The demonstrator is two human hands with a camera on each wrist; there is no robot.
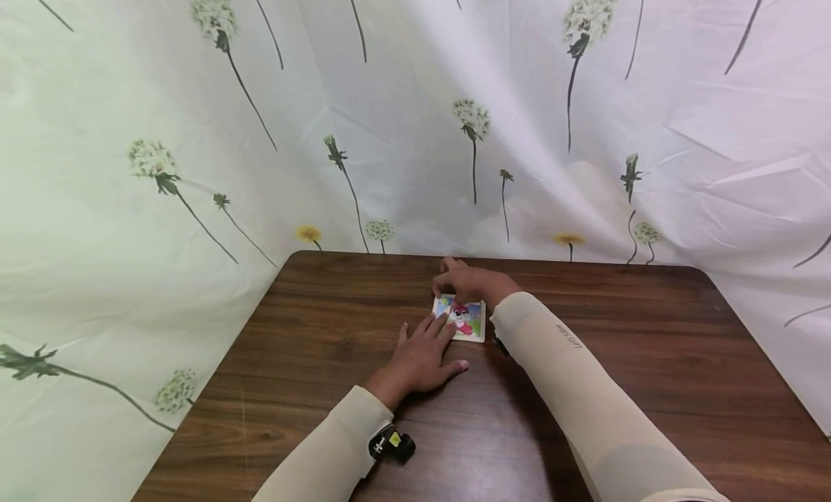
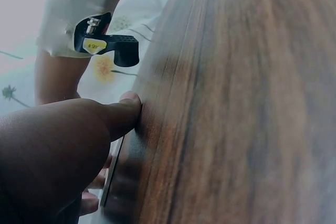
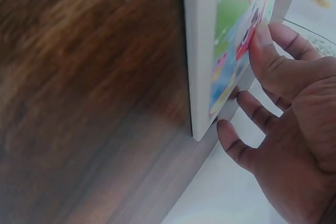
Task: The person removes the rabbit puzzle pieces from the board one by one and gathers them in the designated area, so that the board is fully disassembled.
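A small square picture board point(image 1: 472, 329) with a white border and a pink-and-red cartoon animal lies flat on the brown table. The left hand point(image 1: 418, 358) rests with spread fingers, its fingertips over the board's left side and its thumb on the table. At the board's far edge is the right hand point(image 1: 469, 282), bent over it. In the right wrist view the thumb of the right hand point(image 3: 294, 108) touches the picture point(image 3: 231, 40), its other fingers loosely bent beyond the edge. The left wrist view shows the left hand point(image 2: 68, 145) beside the board's thin edge point(image 2: 112, 174).
The wooden table point(image 1: 311, 307) extends around the board on all sides. Behind and beside it hangs a white sheet point(image 1: 409, 127) printed with dandelions. Both forearms wear cream sleeves, with a black wrist camera point(image 1: 392, 443) on the left one.
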